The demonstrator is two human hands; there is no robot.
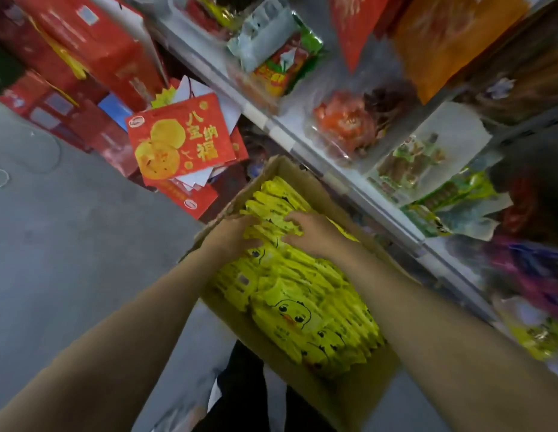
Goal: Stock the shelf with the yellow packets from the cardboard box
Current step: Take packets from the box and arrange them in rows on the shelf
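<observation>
An open cardboard box (273, 174) stands on the floor beside the shelf, filled with several yellow packets (295, 307) printed with a duck face. Both hands reach into the far half of the box. My left hand (232, 233) curls its fingers round the left side of a bunch of packets there. My right hand (309, 230) grips the same bunch from the right, fingers bent over the packet tops. The fingertips of both hands are partly hidden among the packets.
A white shelf edge (349, 185) runs diagonally on the right, its levels holding bagged snacks in red, orange and green. Red gift cartons (178, 141) are stacked at the upper left. Grey floor (69, 244) lies to the left. My dark trousers (240, 385) show below the box.
</observation>
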